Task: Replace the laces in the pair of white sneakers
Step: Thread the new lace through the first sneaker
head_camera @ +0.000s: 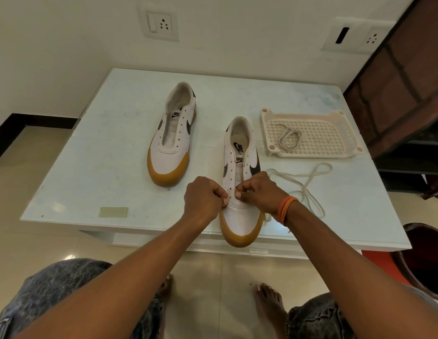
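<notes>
Two white sneakers with gum soles and black swooshes lie on a pale table (95, 152). The left sneaker (172, 133) has bare eyelets and no lace. The right sneaker (241, 172) points its toe over the table's near edge. My left hand (203, 199) pinches the shoe's left eyelet flap near the toe. My right hand (259, 190), with orange bands on the wrist, pinches at the lowest eyelets on the right flap. A white lace (308, 184) trails in loops on the table from under my right hand. Whether its tip is in my fingers is hidden.
A cream perforated plastic tray (330, 143) at the right holds another coiled lace (289, 138). A small yellowish label (113, 212) lies near the table's front left. Wall sockets are behind. Dark wooden furniture stands at the right, and a chair (423, 255) at the lower right.
</notes>
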{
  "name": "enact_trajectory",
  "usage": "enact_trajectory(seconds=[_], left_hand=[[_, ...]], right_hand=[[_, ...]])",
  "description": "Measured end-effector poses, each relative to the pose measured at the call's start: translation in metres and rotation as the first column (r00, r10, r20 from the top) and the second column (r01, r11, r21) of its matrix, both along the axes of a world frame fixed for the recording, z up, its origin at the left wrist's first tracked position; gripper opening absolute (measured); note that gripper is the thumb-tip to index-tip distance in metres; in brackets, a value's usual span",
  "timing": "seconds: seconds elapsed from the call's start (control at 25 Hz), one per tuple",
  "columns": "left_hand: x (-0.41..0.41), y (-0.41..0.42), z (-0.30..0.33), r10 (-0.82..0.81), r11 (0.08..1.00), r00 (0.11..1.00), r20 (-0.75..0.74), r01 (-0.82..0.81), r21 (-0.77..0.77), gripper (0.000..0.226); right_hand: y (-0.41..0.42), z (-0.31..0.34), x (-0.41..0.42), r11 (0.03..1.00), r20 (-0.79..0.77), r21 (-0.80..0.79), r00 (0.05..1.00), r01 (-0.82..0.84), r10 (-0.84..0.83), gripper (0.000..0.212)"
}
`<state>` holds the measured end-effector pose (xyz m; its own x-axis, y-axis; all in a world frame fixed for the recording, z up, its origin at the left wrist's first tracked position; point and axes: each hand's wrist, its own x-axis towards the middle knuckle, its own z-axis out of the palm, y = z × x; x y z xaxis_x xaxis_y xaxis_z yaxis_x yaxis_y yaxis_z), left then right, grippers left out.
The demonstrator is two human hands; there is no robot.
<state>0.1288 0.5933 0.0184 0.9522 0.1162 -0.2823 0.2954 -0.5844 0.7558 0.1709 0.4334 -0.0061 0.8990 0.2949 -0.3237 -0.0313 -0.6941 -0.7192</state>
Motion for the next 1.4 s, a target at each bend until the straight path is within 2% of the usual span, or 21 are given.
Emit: enact_trajectory(seconds=[0.12,0.24,0.32,0.4,0.48,0.6,0.68,0.8,0.92,1.08,1.24,1.4], left_hand=[[0.001,0.002,-0.001,0.004,1.0,1.0,-0.013,-0.004,-0.019,0.006],[-0.001,0.0,-0.002,-0.003,1.0,1.0,0.007,0.003,0.005,0.005],[0.001,0.001,0.001,-0.02,1.0,1.0,-0.002,0.02,0.023,0.007],[0.006,0.002,0.006,-0.069,0.997,0.995,-0.074,0.071,0.02,0.01],[0.01,-0.001,0.01,-0.112,0.989,0.985,-0.128,0.123,0.081,0.016],[0.009,-0.008,0.007,-0.138,0.957,0.99,-0.041,0.144,0.251,0.017],[0.009,-0.008,0.004,-0.122,0.951,0.992,-0.022,0.123,0.284,0.016],[0.014,-0.005,0.004,-0.078,0.972,0.993,-0.085,0.095,0.214,0.019],[0.017,-0.004,0.006,-0.028,0.994,0.985,-0.171,0.045,0.097,0.022],[0.017,-0.002,0.012,0.009,0.998,0.974,-0.226,-0.022,-0.053,0.015],[0.022,0.002,0.024,0.021,0.996,0.956,-0.294,-0.045,-0.075,0.012],[0.034,0.035,0.051,0.023,1.0,0.951,-0.309,-0.017,0.021,0.013]], right_hand=[[-0.001,0.001,0.0,0.996,-0.05,0.086,0.999,0.012,-0.008,0.032],[-0.002,0.002,-0.002,0.989,-0.067,0.143,0.997,0.047,-0.038,0.018],[-0.003,0.001,-0.002,0.989,-0.073,0.139,0.997,0.043,-0.033,0.008],[-0.004,0.002,-0.001,0.992,-0.081,0.116,0.996,0.041,-0.032,0.007],[-0.003,0.004,0.0,0.993,-0.094,0.107,0.995,0.055,-0.045,0.006],[-0.003,0.003,0.001,0.994,-0.088,0.085,0.994,0.071,-0.064,0.004],[-0.002,0.005,0.0,0.993,-0.088,0.082,0.993,0.085,-0.078,0.003],[-0.001,0.01,-0.002,0.992,-0.081,0.07,0.991,0.107,-0.102,0.009],[0.0,0.012,-0.004,0.993,-0.096,0.056,0.99,0.107,-0.101,0.003],[0.0,0.006,-0.004,0.995,-0.086,-0.037,0.992,0.092,-0.095,0.017],[-0.004,0.011,-0.002,0.996,-0.09,-0.064,0.994,0.058,-0.063,0.005],[-0.013,0.017,0.002,0.994,-0.1,-0.105,0.995,-0.014,0.004,0.02]])
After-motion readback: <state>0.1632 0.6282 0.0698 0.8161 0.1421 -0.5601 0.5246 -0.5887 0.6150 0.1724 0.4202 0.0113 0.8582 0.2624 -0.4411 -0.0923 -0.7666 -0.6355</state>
